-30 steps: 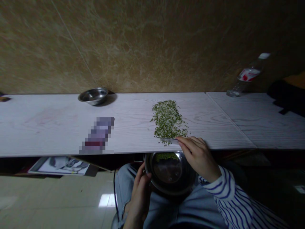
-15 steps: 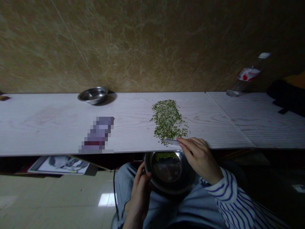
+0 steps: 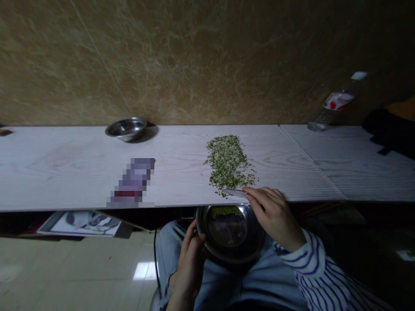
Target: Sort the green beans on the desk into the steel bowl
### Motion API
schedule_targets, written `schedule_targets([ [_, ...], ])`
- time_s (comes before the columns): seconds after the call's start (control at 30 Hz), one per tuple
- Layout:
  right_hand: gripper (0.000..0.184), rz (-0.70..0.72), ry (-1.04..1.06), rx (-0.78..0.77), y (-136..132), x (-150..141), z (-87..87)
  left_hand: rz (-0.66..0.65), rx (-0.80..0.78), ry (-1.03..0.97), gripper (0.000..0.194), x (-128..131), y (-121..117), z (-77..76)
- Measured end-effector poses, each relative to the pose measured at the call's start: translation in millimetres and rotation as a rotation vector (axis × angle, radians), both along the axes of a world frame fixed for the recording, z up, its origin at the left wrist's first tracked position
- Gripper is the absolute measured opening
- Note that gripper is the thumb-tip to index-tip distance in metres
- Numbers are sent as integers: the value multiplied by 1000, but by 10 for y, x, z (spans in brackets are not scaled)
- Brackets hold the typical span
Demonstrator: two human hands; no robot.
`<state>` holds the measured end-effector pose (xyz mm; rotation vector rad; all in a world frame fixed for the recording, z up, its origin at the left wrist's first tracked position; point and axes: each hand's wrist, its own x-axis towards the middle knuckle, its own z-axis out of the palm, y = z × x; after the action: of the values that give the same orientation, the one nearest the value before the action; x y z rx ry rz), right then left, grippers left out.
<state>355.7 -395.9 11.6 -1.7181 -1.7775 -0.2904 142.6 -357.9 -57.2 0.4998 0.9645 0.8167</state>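
Note:
Small green beans (image 3: 225,157), which look like mung beans, are spread in a loose patch on the pale wood-grain table (image 3: 178,172). My right hand (image 3: 270,211) pinches a thin, flat, pale strip (image 3: 234,193) with a pointed outline; its kind is unclear. The strip's tip is at the near edge of the patch, among a few beans. Below the table edge, a steel bowl (image 3: 223,255) rests at my lap, with more green beans gathered at its far side. My left hand (image 3: 191,257) grips the bowl's left rim.
A smaller steel bowl (image 3: 127,129) stands by the wall at the left. Nearer lies a blurred-out purple rectangle (image 3: 133,179). A clear bottle (image 3: 337,101) with a white cap and a dark cloth-like item (image 3: 389,129) are at the right. An open drawer (image 3: 86,224) juts out below.
My right hand and the strip have shifted very slightly to the right. The left hand, the bowl and the bean patch look nearly unchanged.

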Motion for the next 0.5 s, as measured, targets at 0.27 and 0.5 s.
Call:
schedule_targets([
  [0.27,22,-5,-7,-8,4,2,-6,-1,-5,-19,56,-11,6,-4],
  [0.5,25,-36,-1,-20,6,-11,-15,-11,-7,-33,56,-15,0,19],
])
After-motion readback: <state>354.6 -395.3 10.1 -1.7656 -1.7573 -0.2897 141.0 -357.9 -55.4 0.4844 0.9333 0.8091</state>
